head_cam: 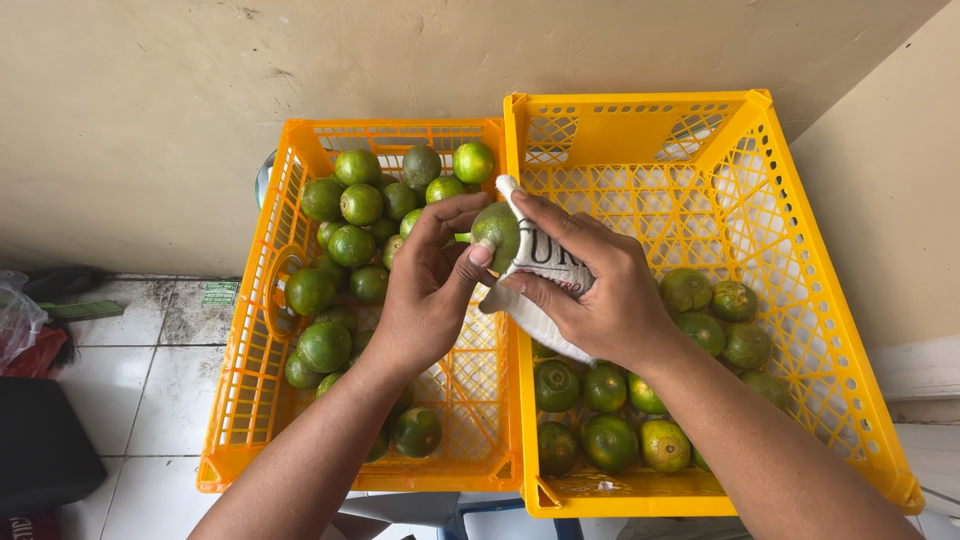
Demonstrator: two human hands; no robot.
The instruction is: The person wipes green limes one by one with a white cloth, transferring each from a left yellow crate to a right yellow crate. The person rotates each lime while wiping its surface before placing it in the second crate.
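Green citrus fruit (497, 232) sits pinched in the left hand (425, 295), held above the seam where the two crates meet. Thumb (470, 270) and fingers are closed around its lower left side; a short stem stub pokes out toward the fingers.

Right hand (600, 290) is closed on a white cloth (535, 285) with dark print, pressing it against the fruit's right face — cloth wraps over the top, and a loose tail hangs down below the hand.

Handling judgement: the fruit looks firm, round and smooth-skinned, light enough for a one-hand pinch. It would likely roll or slip if held by fingertips only — cupping it across the widest part looks like the safe hold. Rind looks tough, not fragile. Cloth is soft and limp, so it goes wherever the fingers push it.

Surroundings:
- orange crate (245, 400) on the left, piled with green fruits (350, 245) mostly along its far and left side
- yellow crate (840, 380) on the right, a smaller batch of fruits (610, 435) in its near half, some showing yellowish patches; far half shows bare lattice
- both crates stand side by side, touching, against a beige wall (150, 120)
- white tiled floor (150, 400) to the left, dark object (40, 445) and some bags at the frame edge — can't tell what they are.
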